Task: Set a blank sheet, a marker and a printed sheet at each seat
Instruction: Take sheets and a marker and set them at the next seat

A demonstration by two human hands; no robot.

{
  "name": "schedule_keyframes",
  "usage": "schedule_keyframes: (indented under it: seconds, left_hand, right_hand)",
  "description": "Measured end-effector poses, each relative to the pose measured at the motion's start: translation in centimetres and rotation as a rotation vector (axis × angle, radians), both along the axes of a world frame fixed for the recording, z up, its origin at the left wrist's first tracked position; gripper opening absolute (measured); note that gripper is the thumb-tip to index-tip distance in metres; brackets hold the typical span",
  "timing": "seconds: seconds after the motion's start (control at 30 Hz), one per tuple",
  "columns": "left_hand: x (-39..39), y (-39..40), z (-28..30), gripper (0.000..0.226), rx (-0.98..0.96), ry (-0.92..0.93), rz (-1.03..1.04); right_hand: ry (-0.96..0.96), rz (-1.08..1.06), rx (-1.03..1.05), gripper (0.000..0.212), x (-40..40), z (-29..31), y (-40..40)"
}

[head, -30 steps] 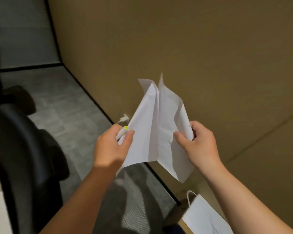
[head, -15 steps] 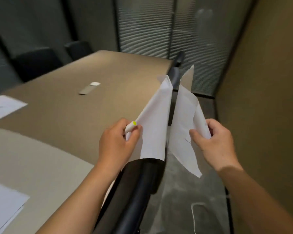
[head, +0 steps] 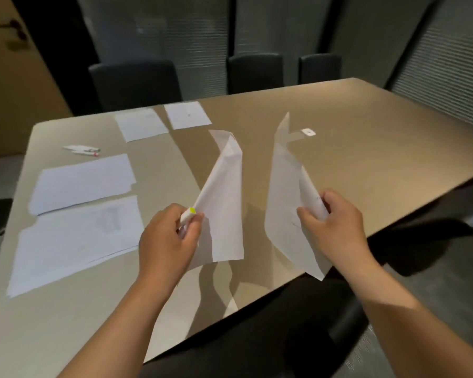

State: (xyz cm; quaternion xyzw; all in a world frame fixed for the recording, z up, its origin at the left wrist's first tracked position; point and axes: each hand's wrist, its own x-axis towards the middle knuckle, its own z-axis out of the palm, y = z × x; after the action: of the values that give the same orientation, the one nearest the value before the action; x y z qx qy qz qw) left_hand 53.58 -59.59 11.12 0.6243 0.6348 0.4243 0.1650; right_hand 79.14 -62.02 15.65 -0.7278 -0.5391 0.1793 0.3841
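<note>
Dark chairs (head: 137,77) are lining the far side of the tan table (head: 366,148) we are standing at. Along its left part two stacks of paper (head: 79,211) are lying flat, with spare markers (head: 82,150) and two single sheets (head: 164,121) further back. Our left hand (head: 167,241) is closing on a marker (head: 188,215) with a yellow tip and pinching a sheet (head: 224,208) against it. Just to the right, apart from it, our right hand (head: 336,227) is gripping a second sheet (head: 284,197) by its edge; faint marks suggest it is the printed one, though we cannot be sure. Both sheets are drooping and curling, so we are judging them light, limp and easily creased. We are thinking the marker may slip.
</note>
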Motion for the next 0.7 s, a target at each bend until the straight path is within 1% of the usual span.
schedule_keyframes:
  seconds: [0.1, 0.2, 0.27, 0.33, 0.4, 0.47, 0.5, 0.57, 0.67, 0.7]
  left_hand:
    - [-1.4, 1.8, -2.0, 0.030, -0.031, 0.077, 0.053]
    - [-2.0, 3.5, -4.0, 0.024, -0.047, 0.220, 0.102]
    - [-2.2, 4.4, -5.1, 0.021, -0.052, 0.311, 0.131]
    - [-2.2, 5.2, -6.1, 0.020, -0.074, 0.388, 0.150]
    - [-2.1, 6.0, -7.5, 0.019, -0.084, 0.472, 0.157]
    - [-2.3, 6.3, -9.4, 0.017, -0.098, 0.546, 0.163]
    - [-2.4, 6.2, -10.4, 0.016, -0.111, 0.571, 0.165]
    - [-2.5, 5.7, -12.8, 0.017, -0.168, 0.622, 0.167]
    - [-2.9, 5.1, -16.4, 0.022, -0.270, 0.689, 0.139]
    - [-3.0, 5.1, -17.5, 0.024, -0.307, 0.694, 0.128]
  right_hand:
    - [-0.015, 0.050, -0.062, 0.013, -1.1, -2.4, 3.3]
    - [-0.080, 0.057, -0.100, 0.009, -1.1, -3.7, 6.4]
    - [-0.196, 0.053, -0.049, 0.007, -0.7, -3.5, 8.2]
    - [-0.351, 0.071, 0.028, 0.002, -0.2, -3.1, 10.0]
    - [-0.469, 0.117, 0.081, 0.006, -0.2, -3.8, 11.2]
    - [-0.556, 0.218, 0.125, 0.017, -0.8, -5.9, 11.9]
    - [-0.592, 0.282, 0.107, 0.024, -1.1, -7.5, 11.9]
    - [-0.619, 0.394, -0.034, 0.030, -1.8, -11.2, 12.3]
    - [-0.644, 0.528, -0.223, 0.028, -2.5, -16.0, 12.8]
    - [-0.625, 0.573, -0.278, 0.028, -2.6, -17.4, 13.1]
